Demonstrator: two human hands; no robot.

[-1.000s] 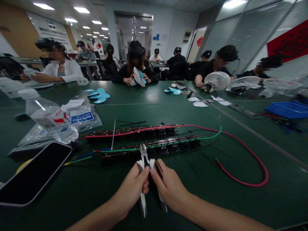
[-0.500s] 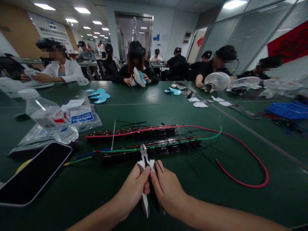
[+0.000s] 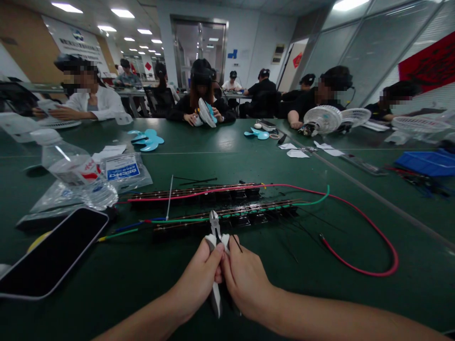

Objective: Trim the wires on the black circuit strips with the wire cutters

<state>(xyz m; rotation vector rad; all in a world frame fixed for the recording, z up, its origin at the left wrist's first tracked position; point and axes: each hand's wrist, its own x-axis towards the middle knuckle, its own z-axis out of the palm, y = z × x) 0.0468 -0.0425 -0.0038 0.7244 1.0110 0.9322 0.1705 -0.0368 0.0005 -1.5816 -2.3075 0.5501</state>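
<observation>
My left hand [image 3: 197, 270] is closed around one white-and-grey handle of a pair of diagonal cutters [image 3: 214, 223]. My right hand [image 3: 250, 279] grips the other handle, thumbs close together at the pivot end. A thin black strip [image 3: 237, 244], perhaps a cable tie, sticks out by my right fingers. The cutter jaws point away from me, in front of the nearer black wiring strip [image 3: 245, 218]; whether they touch it I cannot tell. A green wire [image 3: 188, 220] runs along that strip. Behind it lies a second black strip [image 3: 232, 194] with a red wire [image 3: 284, 185]. A white cable tie [image 3: 170, 196] stands up at the left.
A phone [image 3: 53, 255] lies at the left, near a water bottle [image 3: 76, 166] and a plastic bag [image 3: 124, 170]. The red wire's loop [image 3: 395, 255] curves over the right side. Blue fan blades [image 3: 147, 140] and a blue tray [image 3: 428, 163] lie farther off. Several people sit across the table.
My hands and the cutters hold nearly the same pose; the view has shifted slightly. Across the table at the right, a white fan grille has been tilted up.
</observation>
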